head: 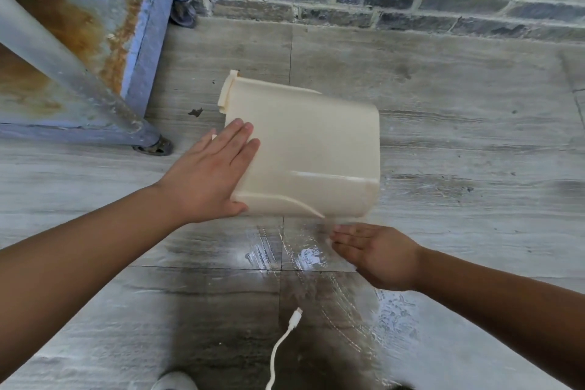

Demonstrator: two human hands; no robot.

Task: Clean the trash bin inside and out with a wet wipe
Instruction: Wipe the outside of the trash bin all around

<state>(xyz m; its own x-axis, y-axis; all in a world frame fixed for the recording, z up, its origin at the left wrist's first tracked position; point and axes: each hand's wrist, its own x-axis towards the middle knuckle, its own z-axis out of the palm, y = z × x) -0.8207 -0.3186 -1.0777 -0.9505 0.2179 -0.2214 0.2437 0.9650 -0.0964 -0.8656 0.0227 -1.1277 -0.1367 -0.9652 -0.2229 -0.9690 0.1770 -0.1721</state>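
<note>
Wiping is looking underway: left hand (pixel 205 174), flat and open, is steadying the tipped bin (pixel 310 149); right hand (pixel 376 250), fingers extended, is showing no clear wipe; inside likely remaining.

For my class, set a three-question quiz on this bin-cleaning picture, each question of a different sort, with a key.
1. True or false: the cream trash bin stands upright on the floor.
2. Which hand lies flat on the bin's side? A) left hand B) right hand C) both
3. Fill in: the loose white charging cable lies on the tiled ____, near the bottom edge of the picture.

Key: 1 false, it is tipped onto its side. 2 A; the right hand sits just below the bin, fingers flat, and whether it holds a wipe cannot be told. 3 floor.
</note>
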